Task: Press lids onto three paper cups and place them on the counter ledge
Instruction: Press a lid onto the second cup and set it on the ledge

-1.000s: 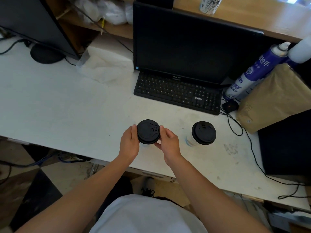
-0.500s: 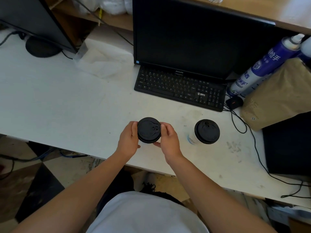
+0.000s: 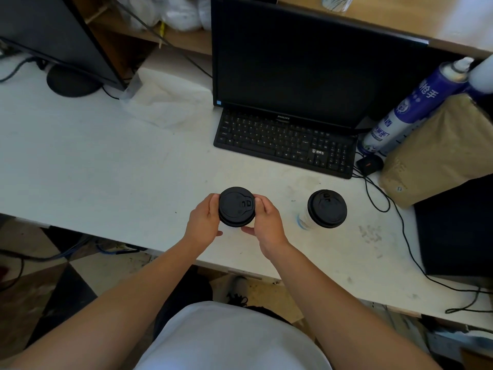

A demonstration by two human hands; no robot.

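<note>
White desk [image 3: 93, 166]: 2 hands, left hand [image 3: 204, 218] and right hand [image 3: 265, 221], squeeze a lidded cup [image 3: 236, 206]; ledge [image 3: 386, 22] lies far ahead, maybe nearer the right.

This looks like a shop or café service counter: a scuffed white surface [image 3: 106, 161] carries a black flat-screen monitor [image 3: 306, 68] and black keyboard [image 3: 285, 142], backed by a raised wooden counter ledge [image 3: 400, 22], with lidded paper takeaway cups [image 3: 324, 209] standing by.
</note>
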